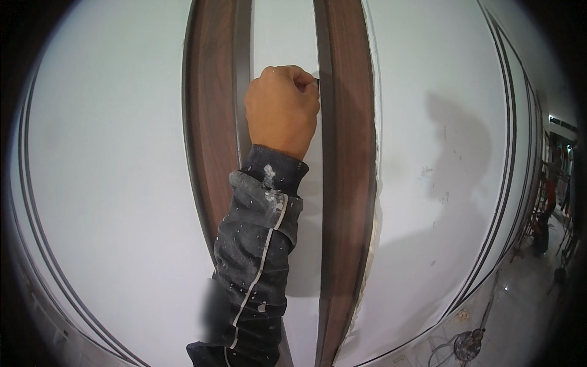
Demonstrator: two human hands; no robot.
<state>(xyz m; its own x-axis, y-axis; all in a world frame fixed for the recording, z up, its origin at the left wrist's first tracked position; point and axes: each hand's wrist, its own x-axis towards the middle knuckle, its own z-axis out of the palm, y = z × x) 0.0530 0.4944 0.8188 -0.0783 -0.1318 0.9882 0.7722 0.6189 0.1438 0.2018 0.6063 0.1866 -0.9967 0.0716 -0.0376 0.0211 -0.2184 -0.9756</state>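
My left hand [282, 110] is closed in a fist, its back toward me, in front of a narrow white strip [284, 37] of the wall. Thumb and forefinger press together close to the dark edge [326, 183] of the right-hand brown wood-grain trim [351, 122]. A tiny dark tip shows beside the fingers; what they hold, if anything, is hidden. The dark sleeve [257, 244], spotted with white, covers my forearm and hides part of the left-hand brown trim [211, 92]. My right hand is out of view.
Large white panels [110, 183] flank the trim; the right panel [440, 244] carries a shadow and faint smudges. Along the right trim runs a loose pale edging [374, 214]. At lower right, a round object [468, 344] with a cable lies on the floor. Farther off is a person in orange [549, 196].
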